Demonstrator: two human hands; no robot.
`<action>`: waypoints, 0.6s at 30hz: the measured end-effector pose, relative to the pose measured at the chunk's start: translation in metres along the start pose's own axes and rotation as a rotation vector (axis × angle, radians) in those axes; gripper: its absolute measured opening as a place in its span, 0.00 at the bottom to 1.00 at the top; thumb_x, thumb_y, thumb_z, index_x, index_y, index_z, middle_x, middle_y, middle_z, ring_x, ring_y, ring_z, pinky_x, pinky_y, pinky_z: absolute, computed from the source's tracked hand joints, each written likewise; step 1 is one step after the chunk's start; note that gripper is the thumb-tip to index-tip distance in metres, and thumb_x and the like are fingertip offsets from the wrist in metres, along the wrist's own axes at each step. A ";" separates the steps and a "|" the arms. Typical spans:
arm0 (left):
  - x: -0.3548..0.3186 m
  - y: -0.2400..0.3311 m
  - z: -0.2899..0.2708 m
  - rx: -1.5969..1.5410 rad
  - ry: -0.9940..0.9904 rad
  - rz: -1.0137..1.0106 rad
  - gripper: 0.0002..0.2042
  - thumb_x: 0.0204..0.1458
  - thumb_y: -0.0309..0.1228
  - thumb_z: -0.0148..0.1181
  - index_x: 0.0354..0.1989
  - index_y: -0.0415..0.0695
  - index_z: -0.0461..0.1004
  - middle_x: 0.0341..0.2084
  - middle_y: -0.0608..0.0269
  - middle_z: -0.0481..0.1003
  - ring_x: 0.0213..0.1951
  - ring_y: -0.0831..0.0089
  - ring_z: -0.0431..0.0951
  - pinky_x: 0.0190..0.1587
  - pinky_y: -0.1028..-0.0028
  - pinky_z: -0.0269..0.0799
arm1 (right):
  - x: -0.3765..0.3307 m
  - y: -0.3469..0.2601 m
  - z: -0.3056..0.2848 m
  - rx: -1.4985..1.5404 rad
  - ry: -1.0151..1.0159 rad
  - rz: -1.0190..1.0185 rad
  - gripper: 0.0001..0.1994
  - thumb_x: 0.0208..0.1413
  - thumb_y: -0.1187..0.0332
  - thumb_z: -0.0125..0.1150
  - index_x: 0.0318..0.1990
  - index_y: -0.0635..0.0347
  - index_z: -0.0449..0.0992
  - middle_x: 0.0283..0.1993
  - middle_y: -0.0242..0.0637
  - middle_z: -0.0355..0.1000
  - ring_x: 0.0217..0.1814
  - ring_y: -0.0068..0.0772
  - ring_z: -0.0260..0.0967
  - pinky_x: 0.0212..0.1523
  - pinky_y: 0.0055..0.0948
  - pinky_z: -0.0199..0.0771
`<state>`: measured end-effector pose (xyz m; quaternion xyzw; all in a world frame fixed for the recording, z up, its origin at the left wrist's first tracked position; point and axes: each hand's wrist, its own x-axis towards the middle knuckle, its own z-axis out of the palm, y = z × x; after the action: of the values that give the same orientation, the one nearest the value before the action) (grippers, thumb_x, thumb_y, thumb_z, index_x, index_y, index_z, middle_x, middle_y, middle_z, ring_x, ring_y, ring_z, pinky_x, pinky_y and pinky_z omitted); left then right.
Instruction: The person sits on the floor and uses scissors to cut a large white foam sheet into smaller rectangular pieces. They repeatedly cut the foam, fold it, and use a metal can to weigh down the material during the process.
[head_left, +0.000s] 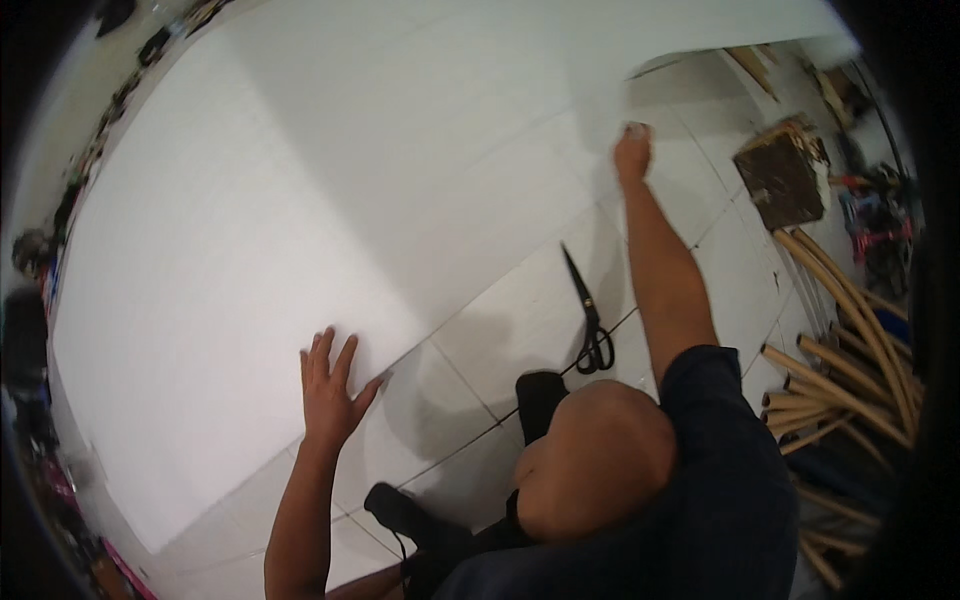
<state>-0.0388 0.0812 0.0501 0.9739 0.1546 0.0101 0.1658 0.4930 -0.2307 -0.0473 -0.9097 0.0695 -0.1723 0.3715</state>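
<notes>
A large white sheet (230, 250) covers much of the tiled floor and fills the left and upper middle of the view. My left hand (332, 395) rests flat near its front edge, fingers spread and thumb out over the border. Reaching far forward, my right hand (633, 155) is closed at the sheet's right edge and appears to pinch it; its fingertips are partly hidden. Beyond that hand the sheet's edge lifts and curls off the floor. Black-handled scissors (588, 315) lie on the tiles between my arms, blades pointing away, touched by neither hand.
At the right lie many brown cardboard tubes (830, 385). A dark worn block-shaped box (785, 175) stands beyond them, beside assorted clutter (880, 225). More small objects line the left rim. My bent knee (600, 450) and dark shoe (410, 515) are close to the sheet's front edge.
</notes>
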 end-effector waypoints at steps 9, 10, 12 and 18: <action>-0.010 0.000 0.034 0.056 0.108 -0.008 0.34 0.45 0.47 0.70 0.63 0.54 0.68 0.68 0.50 0.55 0.69 0.47 0.54 0.67 0.41 0.46 | -0.020 0.048 -0.022 0.054 -0.145 0.206 0.27 0.59 0.60 0.60 0.59 0.71 0.62 0.51 0.49 0.71 0.37 0.43 0.74 0.36 0.39 0.77; -0.008 0.003 0.038 0.050 0.128 0.003 0.34 0.46 0.49 0.68 0.63 0.55 0.68 0.68 0.50 0.56 0.68 0.47 0.55 0.67 0.40 0.46 | -0.023 0.066 -0.021 -0.093 -0.142 0.145 0.27 0.59 0.61 0.61 0.59 0.69 0.62 0.50 0.48 0.71 0.34 0.42 0.75 0.33 0.39 0.77; -0.008 0.005 0.039 0.060 0.129 0.003 0.34 0.46 0.50 0.67 0.64 0.55 0.67 0.68 0.49 0.55 0.69 0.46 0.54 0.67 0.41 0.45 | -0.028 0.081 -0.020 0.015 -0.191 0.243 0.22 0.59 0.65 0.61 0.56 0.66 0.63 0.46 0.45 0.72 0.33 0.40 0.75 0.31 0.36 0.77; -0.012 0.000 0.037 0.113 0.063 -0.063 0.36 0.50 0.52 0.62 0.68 0.55 0.61 0.70 0.47 0.49 0.70 0.46 0.49 0.69 0.43 0.42 | -0.007 0.048 -0.016 0.863 -0.187 0.517 0.10 0.60 0.73 0.57 0.46 0.59 0.63 0.35 0.40 0.72 0.29 0.33 0.75 0.24 0.23 0.76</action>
<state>-0.0478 0.0657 0.0160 0.9756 0.1905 0.0267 0.1059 0.4806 -0.2740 -0.0722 -0.6380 0.1812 -0.0059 0.7484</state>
